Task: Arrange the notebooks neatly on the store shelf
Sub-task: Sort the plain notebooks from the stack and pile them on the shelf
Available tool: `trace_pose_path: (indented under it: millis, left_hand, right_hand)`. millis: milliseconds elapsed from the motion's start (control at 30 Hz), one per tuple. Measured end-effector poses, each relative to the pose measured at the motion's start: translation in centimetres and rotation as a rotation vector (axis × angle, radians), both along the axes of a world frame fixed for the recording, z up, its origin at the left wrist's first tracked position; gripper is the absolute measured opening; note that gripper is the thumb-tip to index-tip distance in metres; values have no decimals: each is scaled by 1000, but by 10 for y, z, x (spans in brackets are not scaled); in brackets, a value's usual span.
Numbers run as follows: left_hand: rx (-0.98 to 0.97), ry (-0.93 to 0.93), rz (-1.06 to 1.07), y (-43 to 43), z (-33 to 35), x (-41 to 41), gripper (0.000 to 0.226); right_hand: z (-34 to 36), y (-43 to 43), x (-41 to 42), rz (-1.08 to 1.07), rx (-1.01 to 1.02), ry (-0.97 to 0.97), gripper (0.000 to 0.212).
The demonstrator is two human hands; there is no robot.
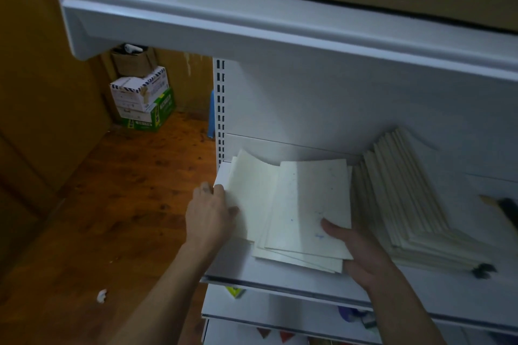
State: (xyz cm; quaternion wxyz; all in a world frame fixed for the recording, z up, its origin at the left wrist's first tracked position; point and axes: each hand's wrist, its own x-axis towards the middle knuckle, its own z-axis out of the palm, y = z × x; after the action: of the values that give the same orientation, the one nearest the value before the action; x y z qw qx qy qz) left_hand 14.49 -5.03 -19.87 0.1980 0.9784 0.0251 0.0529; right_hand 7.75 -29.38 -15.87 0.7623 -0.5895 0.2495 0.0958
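While your left hand (209, 213) pinches the loose notebooks (294, 204) on the shelf (280, 274), your right hand (361, 249) clasps their near corner; blue marks unreadable.

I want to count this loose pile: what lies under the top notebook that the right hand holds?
Under the top notebook several more cream notebooks fan out at the lower left edge. Their covers are mostly hidden, so the count is unclear. The right hand covers the corner.

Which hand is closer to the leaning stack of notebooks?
Right. The right hand holds the loose notebooks just beside the leaning stack. The left hand is on their far left edge, across from the stack.
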Motion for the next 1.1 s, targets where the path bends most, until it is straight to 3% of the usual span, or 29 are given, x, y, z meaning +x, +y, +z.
trace_pose_path:
  millis: [33, 100, 233, 300, 400, 467, 533, 567, 600, 700, 867, 900, 1033, 1100]
  left_hand:
    - [-33, -51, -16, -3, 3, -1, 31]
    - [-340, -3, -40, -6, 12, -3, 24]
    - [-1082, 278, -40, -12, 21, -15, 14]
    - [-1278, 403, -23, -19, 20, -23, 9]
    - [-1196, 389, -60, -30, 18, -24, 27]
    - [-791, 207, -78, -25, 17, -19, 36]
    - [-169, 41, -17, -11, 9, -12, 50]
    - [-10, 66, 15, -4, 1, -8, 63]
    - [20, 149, 27, 1, -4, -4, 73]
    - [-259, 327, 21, 8, -12, 4, 68]
    - [-189, 123, 27, 11, -4, 7, 45]
    - [-271, 101, 5, 10, -1, 6, 37]
    - [-1020, 302, -40, -6, 17, -11, 12]
    - [-1264, 439, -21, -16, 16, -23, 12]
  right_hand:
    - [0, 1, 0, 10, -15, -18, 33]
    - [2, 4, 0, 19, -15, -52, 40]
    - [1, 3, 3, 0, 82, -84, 42]
    - [2, 6, 4, 34, 126, -69, 42]
    - [4, 11, 7, 26, 126, -82, 34]
    - [5, 12, 8, -12, 90, -123, 30]
    - [5, 10, 8, -32, 31, -142, 25]
    - [4, 9, 7, -40, 9, -139, 23]
    - [3, 8, 7, -45, -1, -129, 22]
    - [1, 4, 4, -62, 23, -110, 32]
    - [3, -2, 0, -68, 70, -161, 32]
    - [3, -1, 0, -64, 88, -166, 32]
    - [-5, 9, 0, -45, 156, -107, 38]
    - [-8, 14, 1, -4, 145, -56, 50]
